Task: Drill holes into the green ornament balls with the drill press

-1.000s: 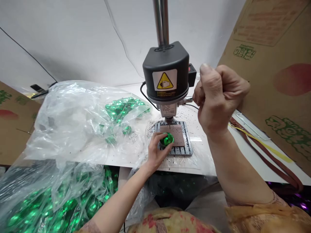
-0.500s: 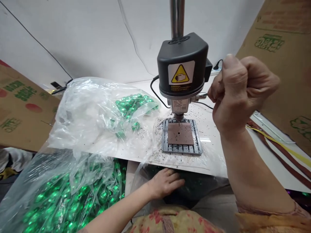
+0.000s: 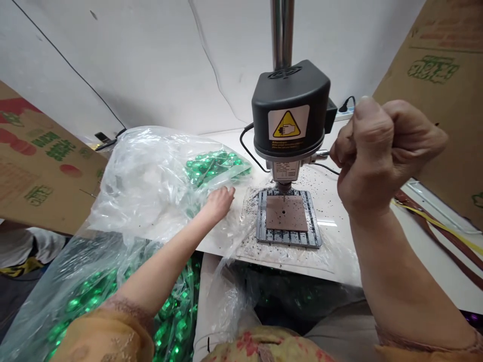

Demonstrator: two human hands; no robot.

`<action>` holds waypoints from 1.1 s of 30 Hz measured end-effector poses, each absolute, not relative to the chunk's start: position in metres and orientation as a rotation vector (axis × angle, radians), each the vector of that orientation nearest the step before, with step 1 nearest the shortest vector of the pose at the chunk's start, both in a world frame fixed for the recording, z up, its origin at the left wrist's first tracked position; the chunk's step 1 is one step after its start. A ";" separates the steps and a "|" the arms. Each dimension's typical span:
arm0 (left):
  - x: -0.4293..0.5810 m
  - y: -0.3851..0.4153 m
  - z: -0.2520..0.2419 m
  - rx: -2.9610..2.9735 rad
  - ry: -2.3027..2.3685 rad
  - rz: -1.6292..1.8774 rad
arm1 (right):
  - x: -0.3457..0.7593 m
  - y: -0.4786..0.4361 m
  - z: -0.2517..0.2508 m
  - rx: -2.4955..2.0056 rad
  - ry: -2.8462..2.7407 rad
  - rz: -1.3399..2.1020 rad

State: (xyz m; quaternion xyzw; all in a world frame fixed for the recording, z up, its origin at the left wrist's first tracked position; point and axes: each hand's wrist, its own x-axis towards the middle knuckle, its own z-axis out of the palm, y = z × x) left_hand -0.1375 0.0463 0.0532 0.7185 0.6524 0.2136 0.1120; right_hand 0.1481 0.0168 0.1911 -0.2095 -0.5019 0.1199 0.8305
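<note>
My right hand (image 3: 381, 151) is closed in a fist around the feed lever (image 3: 322, 155) at the side of a small black drill press (image 3: 292, 108). Below the chuck, a brown square plate (image 3: 283, 221) with a dark hole in it lies on the slotted grey base (image 3: 314, 231). My left hand (image 3: 221, 202) is over the table at the edge of a clear plastic bag (image 3: 132, 156), fingers curled down; what they hold, if anything, is hidden. Just beyond it lies a pile of shiny green faceted balls (image 3: 211, 168).
Dark shavings are scattered around the base. A large clear bag of green balls (image 3: 166, 322) hangs below the table's front edge. Cardboard boxes (image 3: 41, 166) stand on both sides. Brown and yellow straps (image 3: 441, 226) lie at right, and a power strip (image 3: 349, 111) is behind the drill.
My left hand has come up from below the table edge to the plastic bag near the green balls. My right hand stays on the lever. The view has shifted slightly.
</note>
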 end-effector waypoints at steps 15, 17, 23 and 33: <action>-0.115 0.017 0.074 1.470 1.342 0.987 | 0.149 0.018 0.190 -0.391 -1.070 0.245; -0.095 0.013 0.073 1.205 1.153 1.077 | 0.149 0.019 0.190 -0.371 -1.080 0.243; -0.059 0.012 0.056 0.978 1.023 1.112 | 0.150 0.016 0.189 -0.524 -1.113 0.206; -0.042 0.014 0.028 1.477 1.165 1.070 | 0.149 0.012 0.190 -0.489 -1.123 0.193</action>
